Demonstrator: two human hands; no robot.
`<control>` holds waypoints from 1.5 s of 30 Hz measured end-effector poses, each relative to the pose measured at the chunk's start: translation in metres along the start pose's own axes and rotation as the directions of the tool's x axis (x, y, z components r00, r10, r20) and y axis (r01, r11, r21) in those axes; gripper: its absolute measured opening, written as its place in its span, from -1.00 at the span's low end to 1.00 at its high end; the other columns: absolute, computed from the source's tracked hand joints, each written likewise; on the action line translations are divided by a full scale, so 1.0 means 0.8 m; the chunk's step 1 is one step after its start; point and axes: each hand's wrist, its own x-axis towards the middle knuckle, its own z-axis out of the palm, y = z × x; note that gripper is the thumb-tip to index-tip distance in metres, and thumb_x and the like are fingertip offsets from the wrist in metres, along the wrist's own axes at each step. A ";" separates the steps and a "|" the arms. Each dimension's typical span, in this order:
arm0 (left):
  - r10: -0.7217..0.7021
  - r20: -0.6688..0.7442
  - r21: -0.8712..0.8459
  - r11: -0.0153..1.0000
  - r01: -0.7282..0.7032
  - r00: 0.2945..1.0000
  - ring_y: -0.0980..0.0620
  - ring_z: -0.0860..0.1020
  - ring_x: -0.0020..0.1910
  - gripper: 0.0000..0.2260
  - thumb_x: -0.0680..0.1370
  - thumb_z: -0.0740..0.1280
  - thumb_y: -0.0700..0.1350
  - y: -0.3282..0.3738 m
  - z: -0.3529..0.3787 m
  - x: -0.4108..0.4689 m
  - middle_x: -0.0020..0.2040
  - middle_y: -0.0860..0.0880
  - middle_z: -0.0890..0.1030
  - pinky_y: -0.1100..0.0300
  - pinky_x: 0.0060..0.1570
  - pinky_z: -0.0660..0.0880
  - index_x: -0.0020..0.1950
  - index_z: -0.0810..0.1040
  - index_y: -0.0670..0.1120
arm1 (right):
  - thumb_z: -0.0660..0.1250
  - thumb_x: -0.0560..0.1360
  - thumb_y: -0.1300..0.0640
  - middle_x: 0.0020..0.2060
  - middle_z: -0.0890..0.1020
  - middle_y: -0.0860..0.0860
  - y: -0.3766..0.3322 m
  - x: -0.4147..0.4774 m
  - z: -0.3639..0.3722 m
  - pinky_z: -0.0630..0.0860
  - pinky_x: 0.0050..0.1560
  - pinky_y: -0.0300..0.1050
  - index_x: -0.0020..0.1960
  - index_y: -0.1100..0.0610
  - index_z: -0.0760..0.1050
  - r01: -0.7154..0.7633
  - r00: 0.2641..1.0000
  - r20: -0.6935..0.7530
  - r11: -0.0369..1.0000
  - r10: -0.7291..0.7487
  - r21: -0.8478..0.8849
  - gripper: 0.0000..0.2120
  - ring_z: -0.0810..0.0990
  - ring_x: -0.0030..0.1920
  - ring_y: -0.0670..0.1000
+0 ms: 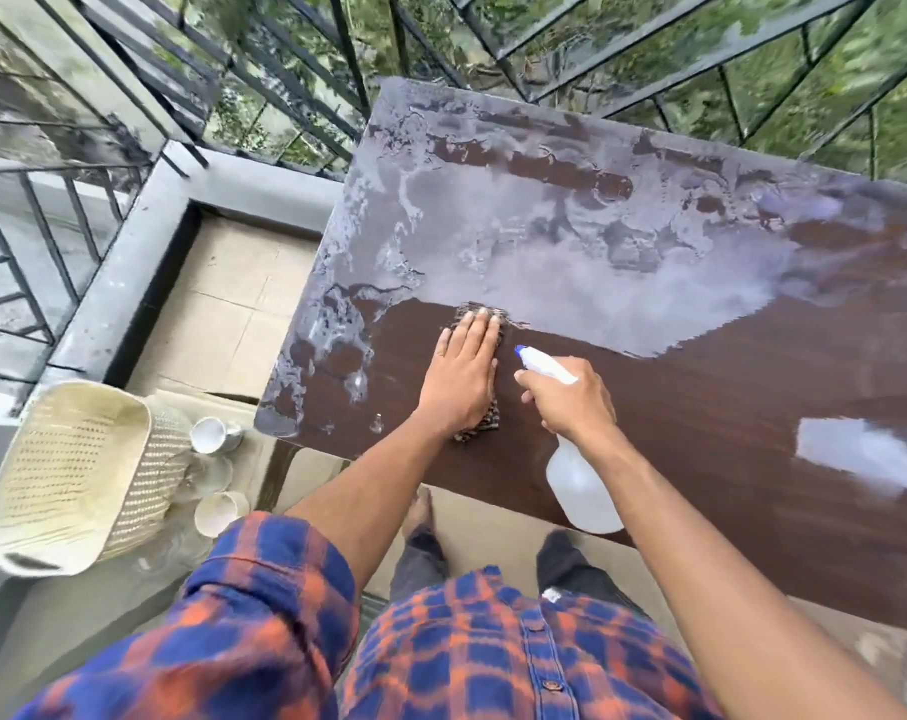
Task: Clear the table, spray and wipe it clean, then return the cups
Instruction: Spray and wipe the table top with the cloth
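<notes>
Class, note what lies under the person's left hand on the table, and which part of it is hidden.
A dark patterned cloth lies on the table under the left hand. Its far edge and near end show; its middle is covered by the palm.

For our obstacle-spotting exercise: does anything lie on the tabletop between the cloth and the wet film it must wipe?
Nothing visible. The cloth under the left hand touches the edge of the wet film; the right hand holds the spray bottle aside.

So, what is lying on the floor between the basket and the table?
In the head view, at least two white cups sit there on the floor, beside the basket and near the table.
</notes>
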 end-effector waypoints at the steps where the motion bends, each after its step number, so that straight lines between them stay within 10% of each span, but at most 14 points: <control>1: 0.009 -0.008 -0.012 1.000 -0.009 1.000 -0.09 0.01 0.63 -0.48 0.70 0.00 -0.04 -0.013 -0.004 0.002 0.65 -0.10 0.05 -0.09 0.57 -0.03 0.65 0.01 -0.11 | 0.39 0.39 -0.15 -0.31 0.75 -0.04 -0.009 -0.003 0.013 0.69 0.01 0.14 -0.17 0.03 0.65 -0.026 0.999 -0.021 1.000 0.026 0.013 -0.75 0.70 -0.25 0.14; 7: -0.048 -0.069 -0.054 0.998 0.044 0.996 -0.11 0.07 0.61 -0.44 0.64 -0.08 -0.01 -0.112 -0.038 0.007 0.64 -0.11 0.13 -0.09 0.56 0.00 0.64 0.07 -0.12 | 0.42 0.46 -0.06 -0.29 0.76 -0.02 -0.060 -0.020 0.091 0.54 -0.32 -0.08 -0.11 0.09 0.68 -0.092 0.994 -0.051 0.990 0.099 0.110 -0.78 0.53 -0.58 -0.02; 17: -0.236 -0.190 -0.095 0.970 0.222 0.953 -0.15 0.13 0.60 -0.49 0.67 0.05 -0.08 -0.267 -0.061 -0.073 0.62 -0.15 0.20 -0.11 0.54 0.13 0.62 0.14 -0.15 | 0.39 0.42 -0.06 -0.29 0.75 -0.03 -0.103 -0.036 0.156 0.68 -0.03 0.14 -0.19 0.11 0.67 -0.067 0.998 -0.010 0.998 0.067 0.007 -0.77 0.62 -0.37 0.12; 25: -0.263 -0.166 -0.081 0.964 0.252 0.951 -0.09 0.05 0.62 -0.48 0.68 -0.02 -0.03 -0.255 -0.049 -0.120 0.65 -0.09 0.10 -0.09 0.57 0.05 0.65 0.04 -0.12 | 0.40 0.46 -0.02 -0.31 0.75 -0.05 -0.110 -0.038 0.162 0.58 -0.24 0.00 -0.13 0.11 0.68 -0.056 0.998 -0.024 0.996 0.058 0.064 -0.80 0.54 -0.52 0.00; 45: 0.319 0.004 0.004 0.948 -0.319 0.948 -0.11 0.13 0.60 -0.49 0.67 0.05 -0.03 -0.134 -0.016 -0.110 0.61 -0.12 0.22 -0.08 0.56 0.06 0.61 0.20 -0.16 | 0.43 0.45 0.01 -0.32 0.74 -0.01 -0.088 -0.048 0.145 0.52 -0.31 -0.11 -0.25 0.02 0.65 -0.098 0.986 -0.125 0.987 0.114 0.127 -0.86 0.54 -0.54 0.03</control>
